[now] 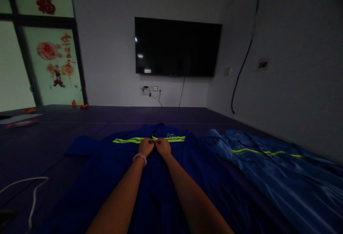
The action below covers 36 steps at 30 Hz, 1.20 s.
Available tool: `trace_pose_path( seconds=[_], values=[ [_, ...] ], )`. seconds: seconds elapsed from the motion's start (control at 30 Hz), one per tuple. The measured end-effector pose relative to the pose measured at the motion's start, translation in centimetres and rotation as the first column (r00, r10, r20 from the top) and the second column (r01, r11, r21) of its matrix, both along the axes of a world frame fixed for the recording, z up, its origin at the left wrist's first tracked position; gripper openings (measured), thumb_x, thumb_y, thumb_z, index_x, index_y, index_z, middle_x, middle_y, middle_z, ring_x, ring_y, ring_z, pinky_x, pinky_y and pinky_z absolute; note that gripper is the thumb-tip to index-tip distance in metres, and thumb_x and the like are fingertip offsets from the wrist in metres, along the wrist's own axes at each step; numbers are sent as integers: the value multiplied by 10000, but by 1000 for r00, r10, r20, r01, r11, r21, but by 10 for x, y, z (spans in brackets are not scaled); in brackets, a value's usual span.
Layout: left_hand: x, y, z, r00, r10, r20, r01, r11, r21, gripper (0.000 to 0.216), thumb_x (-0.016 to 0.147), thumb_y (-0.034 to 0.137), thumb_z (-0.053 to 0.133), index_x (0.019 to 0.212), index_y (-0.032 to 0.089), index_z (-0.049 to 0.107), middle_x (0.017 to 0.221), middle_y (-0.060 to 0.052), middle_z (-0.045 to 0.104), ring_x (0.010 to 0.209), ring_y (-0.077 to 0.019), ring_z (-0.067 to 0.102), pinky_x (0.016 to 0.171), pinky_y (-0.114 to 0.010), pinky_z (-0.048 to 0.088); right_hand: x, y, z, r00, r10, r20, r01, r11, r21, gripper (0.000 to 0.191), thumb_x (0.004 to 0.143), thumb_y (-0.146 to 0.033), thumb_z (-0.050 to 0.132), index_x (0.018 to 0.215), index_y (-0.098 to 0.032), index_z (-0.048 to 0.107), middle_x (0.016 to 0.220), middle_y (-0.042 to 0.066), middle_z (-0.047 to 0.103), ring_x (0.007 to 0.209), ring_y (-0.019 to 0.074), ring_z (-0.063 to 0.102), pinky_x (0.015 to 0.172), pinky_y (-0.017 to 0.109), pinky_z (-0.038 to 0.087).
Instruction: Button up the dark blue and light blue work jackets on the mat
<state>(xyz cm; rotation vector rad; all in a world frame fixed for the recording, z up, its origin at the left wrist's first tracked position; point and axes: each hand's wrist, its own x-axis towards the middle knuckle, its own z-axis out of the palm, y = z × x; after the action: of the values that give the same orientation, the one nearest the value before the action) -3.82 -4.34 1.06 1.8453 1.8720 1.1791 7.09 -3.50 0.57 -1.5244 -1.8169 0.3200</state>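
Note:
A dark blue work jacket [112, 169] with a yellow-green reflective stripe across its chest lies spread on the purple table [107, 114]. Both hands meet at its front opening, level with the stripe. My left hand [146, 147], with a pink band at the wrist, pinches the front edge of the jacket. Close beside it, my right hand [163, 147] is closed on the opposite edge. The stripe's end pokes up between the hands. Whatever fastener sits under the fingertips is too small and dark to make out.
A second, lighter blue garment [268, 162] with a similar stripe lies to the right. A white cable [34, 194] curves at the lower left. Small orange items [84, 106] stand at the table's far left. A television [178, 48] hangs on the wall ahead.

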Motion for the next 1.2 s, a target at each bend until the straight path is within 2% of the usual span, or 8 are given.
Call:
trace_pose_path(
  seconds=[1.2],
  values=[
    [0, 1, 0, 999, 1, -47, -2, 1000, -27, 124, 719, 153, 527, 703, 137, 650, 771, -65, 687, 702, -137, 602, 574, -199, 353, 0, -5, 7, 999, -1, 53, 3, 999, -37, 190, 802, -288, 519, 854, -220, 688, 832, 34, 690, 787, 144, 616, 601, 194, 370]
  ],
)
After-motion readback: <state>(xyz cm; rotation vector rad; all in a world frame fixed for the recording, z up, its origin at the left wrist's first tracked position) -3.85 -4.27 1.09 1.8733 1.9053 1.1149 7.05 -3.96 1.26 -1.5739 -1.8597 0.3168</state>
